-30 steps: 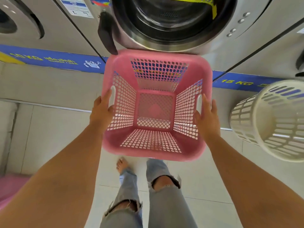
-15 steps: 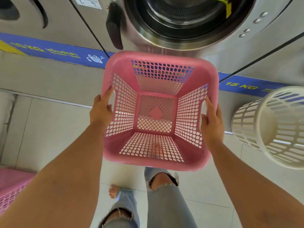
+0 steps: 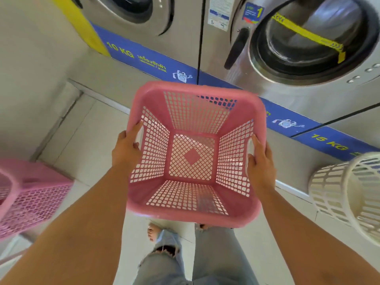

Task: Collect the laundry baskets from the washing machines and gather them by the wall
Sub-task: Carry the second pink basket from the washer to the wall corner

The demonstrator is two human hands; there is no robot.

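Note:
I hold an empty square pink laundry basket (image 3: pixel 193 214) in the air in front of me, above the tiled floor. My left hand (image 3: pixel 126 149) grips its left handle slot and my right hand (image 3: pixel 260 163) grips its right one. A second pink basket (image 3: pixel 30 198) stands at the far left edge, partly cut off. A round white basket (image 3: pixel 349 192) stands on the floor at the right, below the washing machines (image 3: pixel 292 44).
Two steel front-loading washers line the back on a raised concrete step (image 3: pixel 61 64) with a blue band (image 3: pixel 144 58). The right washer's door has yellow tape across it. My legs in torn jeans and a bare foot (image 3: pixel 153 231) are below the basket.
The view has swung to the left with the held basket. The right washer has slid right in view, a second washer has appeared, and more of the pink basket at the left shows.

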